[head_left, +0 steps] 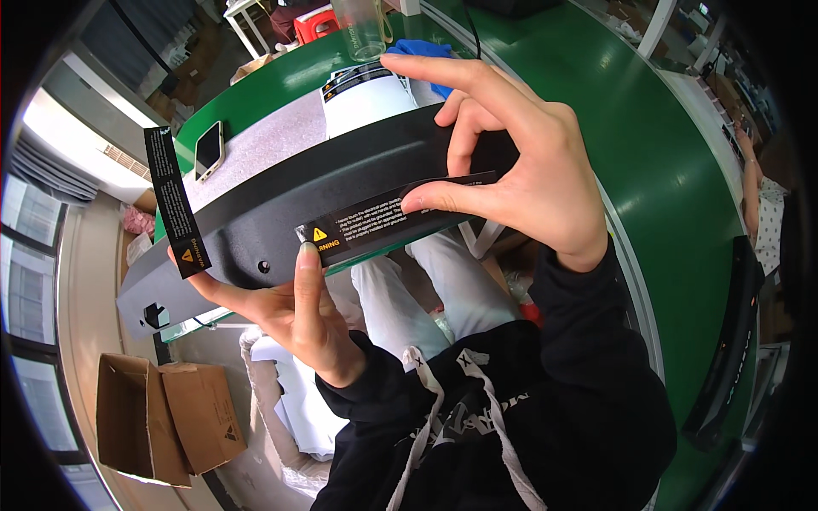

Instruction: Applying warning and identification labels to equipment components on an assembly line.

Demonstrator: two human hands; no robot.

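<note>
A long curved black plastic panel (247,196) lies slanted in front of me. My left hand (294,319) grips its lower edge, with the thumb on the left end of a black warning label (366,223) along the panel. A second warning label (175,200) stands out from the fingertips of that hand, near the panel's left part. On the right, my right hand (532,162) lays its thumb on the label's right part. Its index finger is stretched out above the panel and the other visible fingers are bent. The hand covers the label's far right end.
On the green table (626,136), a phone (210,151) lies beyond the panel. White sheets with more labels (368,102), a clear bottle (364,34) and blue cloth (422,49) are farther back. Another black panel (728,349) lies right. Cardboard boxes (166,417) stand lower left.
</note>
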